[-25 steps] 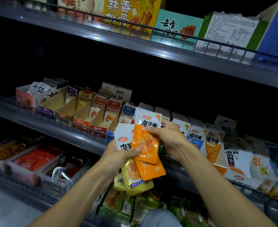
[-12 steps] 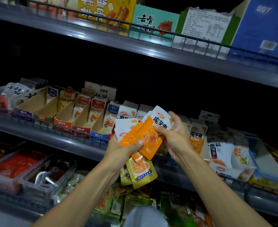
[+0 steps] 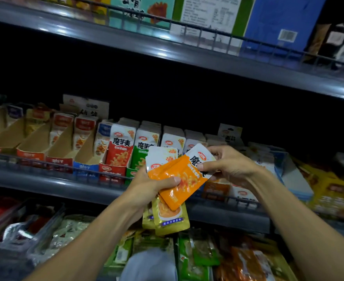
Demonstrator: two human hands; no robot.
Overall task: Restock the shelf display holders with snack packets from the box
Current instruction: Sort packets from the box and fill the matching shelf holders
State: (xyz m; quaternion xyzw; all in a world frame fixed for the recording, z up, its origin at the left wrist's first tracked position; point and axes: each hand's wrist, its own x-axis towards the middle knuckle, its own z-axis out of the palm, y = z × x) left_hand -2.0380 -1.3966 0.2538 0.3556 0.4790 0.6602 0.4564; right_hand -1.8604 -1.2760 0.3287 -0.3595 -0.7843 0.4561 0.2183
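My left hand (image 3: 152,184) grips a fanned bunch of snack packets: white-and-orange ones on top and yellow-green ones (image 3: 170,219) hanging below. My right hand (image 3: 231,165) pinches the white top end of the front orange packet (image 3: 184,179), which lies tilted across the bunch. Both hands hover in front of the middle shelf. Behind them a row of cardboard display holders stands on that shelf: those at the left (image 3: 32,142) hold only a few packets, while the red one (image 3: 119,151) and the green one (image 3: 141,153) are full. The box is not in view.
A wire rail (image 3: 55,166) runs along the middle shelf's front edge. Large boxes (image 3: 276,21) stand on the top shelf. Clear bins (image 3: 23,224) and green and orange packets (image 3: 207,258) fill the shelf below. Yellow boxes (image 3: 333,195) sit at the right.
My view has shifted right and closer to the shelf. The front orange packet has tilted from upright to slanting as my right hand pulls its top end to the right.
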